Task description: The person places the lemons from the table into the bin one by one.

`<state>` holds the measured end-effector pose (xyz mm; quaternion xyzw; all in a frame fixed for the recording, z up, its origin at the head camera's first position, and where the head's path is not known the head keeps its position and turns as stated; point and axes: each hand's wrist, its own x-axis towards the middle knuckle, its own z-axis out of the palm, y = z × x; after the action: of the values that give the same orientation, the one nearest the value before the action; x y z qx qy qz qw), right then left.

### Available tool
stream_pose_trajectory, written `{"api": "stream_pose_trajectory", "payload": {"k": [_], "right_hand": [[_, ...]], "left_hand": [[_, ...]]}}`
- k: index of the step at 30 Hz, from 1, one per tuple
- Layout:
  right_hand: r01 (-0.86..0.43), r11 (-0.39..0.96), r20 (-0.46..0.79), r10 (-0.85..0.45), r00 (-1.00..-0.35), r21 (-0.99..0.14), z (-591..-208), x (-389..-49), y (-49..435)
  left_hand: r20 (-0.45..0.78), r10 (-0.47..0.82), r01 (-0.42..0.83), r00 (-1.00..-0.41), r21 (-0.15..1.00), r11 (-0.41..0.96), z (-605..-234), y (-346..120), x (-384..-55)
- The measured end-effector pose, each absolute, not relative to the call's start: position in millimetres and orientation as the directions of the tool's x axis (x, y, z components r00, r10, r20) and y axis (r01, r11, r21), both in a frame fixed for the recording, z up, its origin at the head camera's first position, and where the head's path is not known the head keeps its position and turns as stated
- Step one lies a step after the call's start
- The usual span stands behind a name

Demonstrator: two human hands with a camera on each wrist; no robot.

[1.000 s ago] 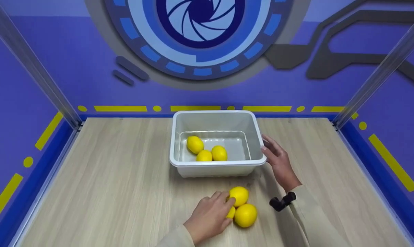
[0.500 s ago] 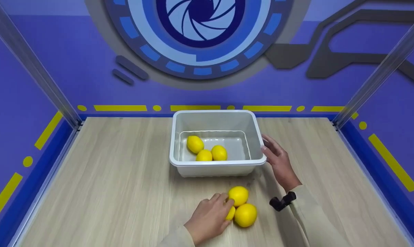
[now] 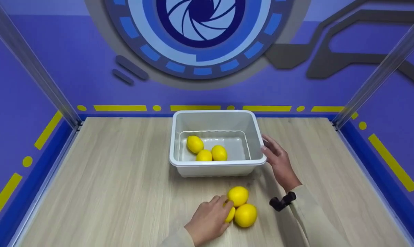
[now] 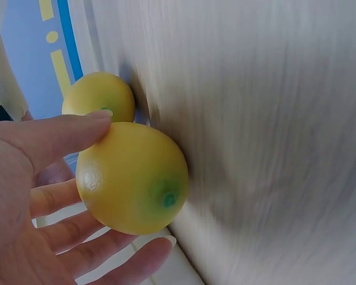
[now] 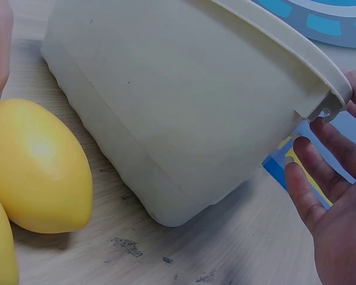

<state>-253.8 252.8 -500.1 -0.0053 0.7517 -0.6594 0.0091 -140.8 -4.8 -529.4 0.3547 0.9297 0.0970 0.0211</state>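
Head view: 3 yellow lemons (image 3: 195, 144) inside off-white plastic bin (image 3: 215, 171), 3 left outside on wood-grain tabletop (image 3: 124, 171); left hand (image 3: 208, 218) grips 1 lemon (image 3: 231, 214), other 2 lemons (image 3: 245, 215) just beside; right hand (image 3: 279, 166) pinches bin's right rim (image 3: 258, 130)

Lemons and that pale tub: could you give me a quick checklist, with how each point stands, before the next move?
1. Left hand around its lemon, thumb and fingers on opposite sides: ok.
2. Held lemon clear of the two loose lemons: not ok, they crowd close beside it.
3. Held lemon off the table: cannot tell.
4. Tub upright: ok.
5. Room inside: ok, three lemons sit towards the left, with bare floor to the right.
6. Right hand at the tub's rim: ok, thumb touching.
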Motion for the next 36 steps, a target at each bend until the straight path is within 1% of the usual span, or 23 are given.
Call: {"api": "stream_pose_trajectory", "payload": {"k": [8, 25, 36], "right_hand": [[-0.007, 0.116, 0.004, -0.028, -1.000, -0.993, -500.5, -254.0, 251.8], [0.010, 0.141, -0.014, -0.028, -1.000, -0.990, -502.3, -256.3, 252.7], [-0.001, 0.115, -0.001, -0.022, -1.000, -0.993, -501.3, -255.0, 252.4]], "left_hand": [[0.051, 0.666, 0.662, -0.745, 0.186, 0.726, -529.5, -4.9, -139.0], [0.019, 0.680, 0.665, -0.733, 0.226, 0.712, -526.2, -5.2, -140.3], [0.073, 0.671, 0.672, -0.737, 0.174, 0.720, -520.7, -7.5, -137.6]]}}
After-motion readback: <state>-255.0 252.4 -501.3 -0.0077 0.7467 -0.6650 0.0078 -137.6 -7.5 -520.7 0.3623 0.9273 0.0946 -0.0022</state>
